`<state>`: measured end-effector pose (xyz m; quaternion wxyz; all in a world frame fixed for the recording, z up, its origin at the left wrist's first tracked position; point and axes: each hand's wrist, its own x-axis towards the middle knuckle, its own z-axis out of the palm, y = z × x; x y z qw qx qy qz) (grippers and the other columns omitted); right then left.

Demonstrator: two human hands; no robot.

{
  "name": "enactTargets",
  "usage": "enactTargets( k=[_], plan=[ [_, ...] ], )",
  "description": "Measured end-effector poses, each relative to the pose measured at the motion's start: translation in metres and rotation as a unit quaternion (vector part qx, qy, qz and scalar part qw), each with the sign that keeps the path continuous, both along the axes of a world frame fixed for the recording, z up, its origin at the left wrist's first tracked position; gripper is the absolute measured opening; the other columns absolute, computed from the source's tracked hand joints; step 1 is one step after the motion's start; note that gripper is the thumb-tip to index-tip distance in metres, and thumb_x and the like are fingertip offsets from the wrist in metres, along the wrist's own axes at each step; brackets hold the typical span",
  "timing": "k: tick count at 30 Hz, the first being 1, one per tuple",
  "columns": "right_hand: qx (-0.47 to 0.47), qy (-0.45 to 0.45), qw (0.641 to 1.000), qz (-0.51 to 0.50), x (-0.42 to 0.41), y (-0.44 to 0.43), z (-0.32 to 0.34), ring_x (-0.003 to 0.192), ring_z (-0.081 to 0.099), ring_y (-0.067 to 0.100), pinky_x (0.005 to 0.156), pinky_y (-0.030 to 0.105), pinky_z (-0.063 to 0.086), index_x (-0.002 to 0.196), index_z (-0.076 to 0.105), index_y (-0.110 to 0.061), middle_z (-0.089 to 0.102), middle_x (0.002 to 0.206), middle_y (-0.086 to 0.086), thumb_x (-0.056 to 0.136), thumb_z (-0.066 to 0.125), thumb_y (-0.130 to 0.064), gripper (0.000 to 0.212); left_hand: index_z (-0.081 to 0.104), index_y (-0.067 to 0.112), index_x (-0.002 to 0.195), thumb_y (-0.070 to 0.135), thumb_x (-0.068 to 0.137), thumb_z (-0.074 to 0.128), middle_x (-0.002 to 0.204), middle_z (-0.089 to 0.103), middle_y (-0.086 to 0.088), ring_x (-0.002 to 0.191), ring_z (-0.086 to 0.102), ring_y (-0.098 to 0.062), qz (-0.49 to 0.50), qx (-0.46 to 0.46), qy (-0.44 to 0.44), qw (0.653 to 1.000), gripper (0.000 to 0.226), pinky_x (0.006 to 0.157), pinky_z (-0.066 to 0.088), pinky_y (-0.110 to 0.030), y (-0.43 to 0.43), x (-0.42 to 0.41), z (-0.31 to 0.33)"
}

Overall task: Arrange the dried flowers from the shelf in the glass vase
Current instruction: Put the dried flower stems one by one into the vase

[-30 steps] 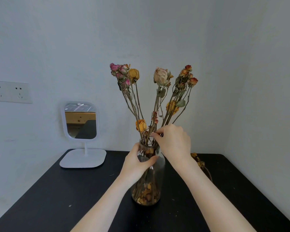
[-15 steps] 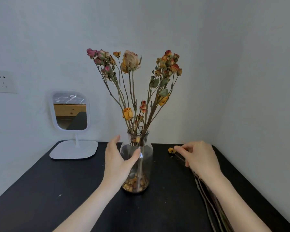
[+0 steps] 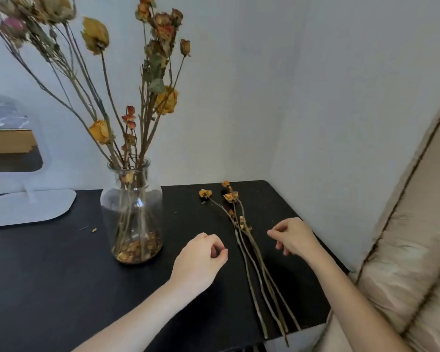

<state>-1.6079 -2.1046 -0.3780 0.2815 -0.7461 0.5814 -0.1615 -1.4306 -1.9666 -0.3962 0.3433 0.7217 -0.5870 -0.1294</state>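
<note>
Glass vase [image 3: 132, 214] stands on the black table [image 3: 48, 275], already carrying most of the dried flowers [image 3: 148, 80]; I judge the job well over half done; a few loose stems [image 3: 252, 252] lie flat between my hands; left hand [image 3: 200, 262] and right hand [image 3: 294, 237] hover loosely curled, holding nothing; those stems remain.

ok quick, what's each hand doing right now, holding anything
Left hand: loosely curled, holding nothing, beside the loose stems.
Right hand: fingers curled, holding nothing, just right of the stems.
</note>
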Motion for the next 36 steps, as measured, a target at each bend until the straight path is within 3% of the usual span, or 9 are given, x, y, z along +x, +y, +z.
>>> enactTargets(
  k=[4,8,13,16,20,24,28,31,36],
  plan=[
    [0.034,0.005,0.998,0.047,0.0,0.0,-0.002,0.038,0.053,0.001,0.047,0.016,0.042,0.092,0.06,-0.024,0.066,0.063,-0.004,0.088,0.06,-0.031,0.008,0.064,0.023,0.092,0.038,0.089,0.054,0.086,0.061,0.008,0.081,0.06,-0.012,0.031,0.075,0.042,0.996,0.017,0.073,0.051,-0.031,-0.035,-0.017,-0.005],
    [0.041,-0.001,0.996,0.075,0.013,0.001,-0.006,0.033,0.047,0.001,0.043,0.015,0.039,0.085,0.061,-0.024,0.062,0.056,-0.004,0.087,0.06,-0.035,0.012,0.063,0.022,0.094,0.037,0.09,0.055,0.089,0.061,0.005,0.082,0.059,-0.013,0.067,0.1,0.054,0.991,0.017,0.071,0.049,-0.029,-0.057,-0.023,-0.008],
    [0.038,0.003,0.997,0.062,0.031,-0.006,-0.013,0.057,0.059,0.004,0.066,0.025,0.049,0.071,0.059,-0.026,0.063,0.06,-0.004,0.084,0.063,-0.036,0.018,0.062,0.02,0.094,0.037,0.088,0.057,0.086,0.059,0.006,0.08,0.057,-0.012,0.096,0.115,0.057,0.987,0.018,0.069,0.046,-0.028,-0.069,-0.019,-0.014],
    [0.047,-0.003,0.998,0.047,0.034,-0.01,-0.016,0.065,0.062,0.006,0.07,0.026,0.048,0.068,0.06,-0.026,0.064,0.062,-0.004,0.085,0.064,-0.031,0.018,0.064,0.019,0.092,0.035,0.089,0.057,0.084,0.06,0.004,0.08,0.058,-0.013,0.105,0.101,0.098,0.985,0.018,0.069,0.046,-0.027,-0.078,-0.019,-0.013],
    [0.058,-0.016,0.998,0.031,0.034,-0.013,-0.017,0.06,0.059,0.005,0.067,0.025,0.047,0.065,0.061,-0.025,0.062,0.057,-0.005,0.085,0.064,-0.029,0.021,0.068,0.014,0.081,0.038,0.089,0.057,0.064,0.054,0.003,0.062,0.053,-0.012,0.121,0.108,0.16,0.974,0.027,0.058,0.041,-0.026,-0.095,-0.023,-0.01],
    [0.062,-0.02,0.997,0.031,0.033,-0.014,-0.019,0.058,0.058,0.006,0.065,0.024,0.047,0.067,0.064,-0.022,0.061,0.056,-0.005,0.085,0.062,-0.035,0.022,0.05,0.015,0.053,0.037,0.085,0.061,0.052,0.044,0.002,0.048,0.043,-0.012,0.148,0.142,0.191,0.96,0.04,0.047,0.034,-0.024,-0.109,-0.029,-0.008],
    [0.052,-0.02,0.998,0.027,0.035,-0.015,-0.02,0.058,0.058,0.006,0.055,0.021,0.042,0.068,0.065,-0.021,0.061,0.058,-0.004,0.082,0.064,-0.038,0.022,0.06,0.009,0.073,0.034,0.082,0.065,0.066,0.055,-0.001,0.058,0.052,-0.014,0.165,0.159,0.215,0.949,0.027,0.05,0.038,-0.025,-0.117,-0.031,-0.007],
    [0.054,-0.029,0.998,0.02,0.036,-0.017,-0.021,0.061,0.059,0.006,0.063,0.023,0.046,0.069,0.065,-0.022,0.062,0.059,-0.004,0.084,0.065,-0.031,0.018,0.068,0.006,0.087,0.031,0.082,0.067,0.083,0.066,-0.006,0.074,0.062,-0.019,0.17,0.149,0.251,0.941,0.026,0.062,0.049,-0.028,-0.118,-0.029,-0.01],
    [0.065,-0.074,0.995,0.012,0.029,-0.019,-0.016,0.041,0.05,0.0,0.054,0.019,0.04,0.067,0.069,-0.016,0.058,0.049,-0.005,0.084,0.065,-0.027,0.02,0.07,0.009,0.085,0.025,0.084,0.065,0.087,0.066,-0.005,0.077,0.06,-0.018,0.165,0.123,0.269,0.941,0.017,0.071,0.05,-0.03,-0.116,-0.023,-0.011]
  ],
)
